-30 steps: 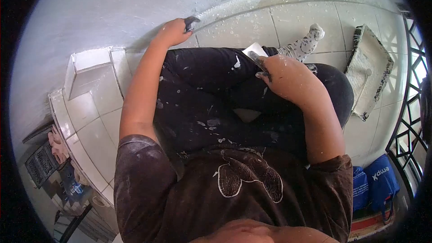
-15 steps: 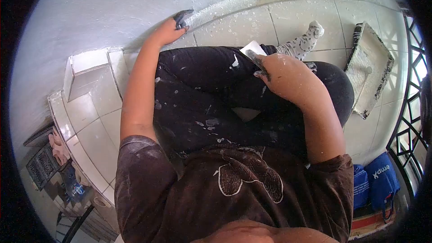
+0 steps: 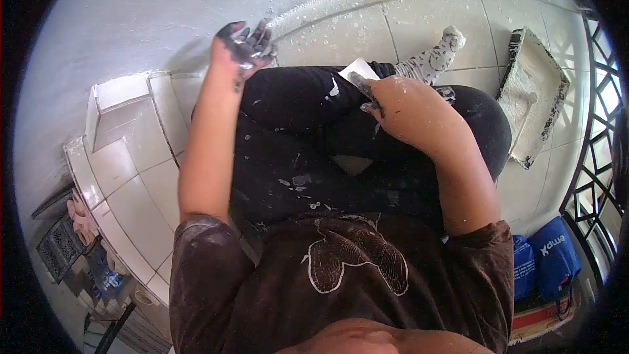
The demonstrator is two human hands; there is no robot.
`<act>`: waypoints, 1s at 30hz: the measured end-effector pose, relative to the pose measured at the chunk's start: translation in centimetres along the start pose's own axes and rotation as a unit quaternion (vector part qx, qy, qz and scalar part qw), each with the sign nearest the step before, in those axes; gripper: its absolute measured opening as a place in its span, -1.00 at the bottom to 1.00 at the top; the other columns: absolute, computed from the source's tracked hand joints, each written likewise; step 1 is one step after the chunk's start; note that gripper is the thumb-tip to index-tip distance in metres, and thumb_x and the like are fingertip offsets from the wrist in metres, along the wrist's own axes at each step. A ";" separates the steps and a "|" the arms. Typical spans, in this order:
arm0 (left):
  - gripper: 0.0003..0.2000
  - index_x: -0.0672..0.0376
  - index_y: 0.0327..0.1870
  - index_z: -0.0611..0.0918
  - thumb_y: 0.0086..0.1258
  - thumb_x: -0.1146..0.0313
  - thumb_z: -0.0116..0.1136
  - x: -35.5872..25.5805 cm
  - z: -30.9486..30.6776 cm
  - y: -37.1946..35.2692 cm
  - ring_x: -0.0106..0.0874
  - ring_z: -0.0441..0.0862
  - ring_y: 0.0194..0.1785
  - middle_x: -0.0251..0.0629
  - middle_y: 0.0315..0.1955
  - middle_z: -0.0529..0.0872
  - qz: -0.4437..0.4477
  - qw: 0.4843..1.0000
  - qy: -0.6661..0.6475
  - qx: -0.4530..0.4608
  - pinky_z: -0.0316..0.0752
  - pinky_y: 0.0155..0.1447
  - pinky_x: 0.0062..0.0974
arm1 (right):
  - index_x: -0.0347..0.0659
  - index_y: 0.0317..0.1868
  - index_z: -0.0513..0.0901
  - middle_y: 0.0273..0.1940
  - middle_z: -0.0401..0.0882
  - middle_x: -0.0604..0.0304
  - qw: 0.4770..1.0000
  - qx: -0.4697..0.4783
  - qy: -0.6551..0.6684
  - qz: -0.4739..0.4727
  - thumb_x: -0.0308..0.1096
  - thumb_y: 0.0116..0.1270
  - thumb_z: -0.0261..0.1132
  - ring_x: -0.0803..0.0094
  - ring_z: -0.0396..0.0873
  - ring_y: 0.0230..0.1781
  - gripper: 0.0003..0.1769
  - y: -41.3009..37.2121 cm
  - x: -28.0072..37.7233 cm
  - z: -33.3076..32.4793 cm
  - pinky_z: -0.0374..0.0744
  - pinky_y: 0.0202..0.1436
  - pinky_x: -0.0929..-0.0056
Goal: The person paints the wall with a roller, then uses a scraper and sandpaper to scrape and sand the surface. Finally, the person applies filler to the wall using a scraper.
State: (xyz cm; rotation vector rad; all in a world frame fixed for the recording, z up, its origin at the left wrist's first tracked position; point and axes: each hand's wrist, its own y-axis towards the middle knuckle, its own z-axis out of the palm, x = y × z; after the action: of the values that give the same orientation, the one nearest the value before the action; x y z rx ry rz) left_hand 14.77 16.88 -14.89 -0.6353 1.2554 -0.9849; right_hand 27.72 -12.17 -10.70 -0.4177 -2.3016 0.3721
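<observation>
My left hand (image 3: 246,46) is turned palm up beside the wall (image 3: 164,19), its stained fingers apart and loosely bent. Nothing shows in it. Dark and whitish smears coat the palm and fingers. Over my lap, my right hand (image 3: 386,99) is closed on a flat white scraper (image 3: 358,69), whose pale blade sticks out beyond the fingertips. Part of the scraper is hidden under the fingers. Black trousers (image 3: 282,151) spotted with white cover my crossed legs beneath both hands.
A paint tray (image 3: 534,98) with white residue and dark-crusted edges lies on the tiled floor (image 3: 341,36) at right. White splatter dots the tiles along the wall base. Tiled steps (image 3: 121,170) are at left. Blue bags (image 3: 553,255) sit near a black metal grille (image 3: 593,157).
My left hand has come away from the wall and rolled palm up, with its fingers spreading. My right hand keeps the scraper in nearly the same spot.
</observation>
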 end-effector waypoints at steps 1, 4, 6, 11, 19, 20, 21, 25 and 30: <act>-0.62 0.20 0.06 0.38 0.25 0.31 0.11 0.9 0.1 0.0 -0.18 0.60 -0.05 -0.13 -0.07 0.60 0.015 0.998 0.021 0.050 0.52 0.00 0.05 | -0.33 -0.03 0.60 -0.19 0.65 -0.21 1.000 0.005 0.000 0.001 -0.34 0.33 0.26 -0.14 0.61 -0.09 -0.72 0.0 0.1 0.0 0.55 0.01 0.00; -0.62 0.19 0.06 0.38 0.24 0.32 0.11 3.8 1.9 1.7 -0.20 0.56 -0.06 -0.13 -0.01 0.48 0.069 0.997 0.039 -0.020 0.54 -0.05 0.03 | -0.33 -0.06 0.60 -0.20 0.65 -0.21 1.000 0.002 0.000 0.002 -0.32 0.33 0.26 -0.14 0.61 -0.10 -0.73 0.1 0.1 -0.2 0.54 -0.01 -0.01; -0.70 0.18 -0.04 0.47 0.22 0.32 0.15 5.9 3.2 2.2 -0.25 0.50 -0.13 -0.13 -0.01 0.40 0.076 0.993 0.079 -0.034 0.55 -0.09 -0.09 | -0.32 -0.09 0.60 -0.22 0.64 -0.19 1.000 -0.007 0.005 0.004 -0.30 0.33 0.26 -0.14 0.61 -0.13 -0.74 0.1 -0.1 0.1 0.54 -0.03 -0.02; -0.77 0.09 -0.13 0.65 0.28 0.24 0.12 12.0 5.1 7.5 -0.25 0.56 -0.04 -0.16 -0.16 0.60 0.152 0.986 0.063 -0.038 0.57 -0.12 -0.23 | -0.31 -0.11 0.60 -0.24 0.62 -0.16 1.000 0.007 0.001 0.008 -0.26 0.34 0.27 -0.13 0.58 -0.15 -0.73 0.2 -0.2 -0.1 0.52 -0.05 -0.02; -0.63 0.17 0.01 0.67 0.20 0.21 0.25 12.8 5.9 10.2 -0.07 0.46 0.05 0.13 -0.09 0.60 0.371 0.901 0.225 -0.023 0.27 0.23 -0.21 | -0.23 0.10 0.57 -0.21 0.61 -0.13 0.996 0.042 -0.045 0.058 -0.22 0.33 0.28 -0.13 0.56 -0.11 -0.60 0.6 0.7 -0.5 0.51 -0.05 0.02; -0.62 0.13 0.05 0.67 0.20 0.23 0.26 13.0 5.8 9.9 -0.05 0.43 0.07 0.16 -0.08 0.59 0.390 0.889 0.238 -0.029 0.24 0.25 -0.21 | -0.21 0.13 0.57 -0.21 0.61 -0.12 0.997 0.032 -0.041 0.052 -0.22 0.33 0.28 -0.13 0.55 -0.11 -0.59 0.5 0.3 -0.4 0.51 -0.05 0.02; -0.61 0.20 0.05 0.65 0.22 0.25 0.25 13.1 6.2 9.8 -0.20 0.45 0.04 0.04 -0.07 0.57 0.393 0.893 0.220 -0.026 0.31 0.14 -0.32 | -0.19 0.16 0.57 -0.21 0.61 -0.12 0.998 0.022 -0.037 0.047 -0.21 0.33 0.28 -0.13 0.55 -0.11 -0.57 0.5 0.3 -0.4 0.50 -0.05 0.02; -0.68 0.27 -0.03 0.62 0.22 0.32 0.25 12.5 6.1 10.0 -0.39 0.49 -0.04 -0.14 -0.11 0.58 0.416 0.887 0.198 0.031 0.38 0.03 -0.47 | -0.35 -0.06 0.58 -0.32 0.62 -0.19 0.997 0.024 -0.056 0.053 -0.27 0.35 0.23 -0.17 0.60 -0.21 -0.69 0.9 1.4 -1.0 0.54 -0.10 -0.05; -0.75 0.25 -0.09 0.63 0.27 0.33 0.23 11.7 6.8 8.6 -0.29 0.48 0.01 -0.08 -0.08 0.58 0.344 0.930 0.122 0.038 0.34 0.15 -0.40 | -0.34 -0.05 0.58 -0.30 0.62 -0.20 0.998 0.004 -0.059 0.038 -0.25 0.36 0.22 -0.18 0.59 -0.19 -0.68 0.9 1.0 -0.6 0.54 -0.09 -0.04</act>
State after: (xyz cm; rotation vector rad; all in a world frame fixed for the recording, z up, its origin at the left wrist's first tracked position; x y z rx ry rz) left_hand 23.66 9.83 -26.24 0.0169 1.5019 -0.5211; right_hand 27.68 -10.86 -10.00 -0.4918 -2.4023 0.4541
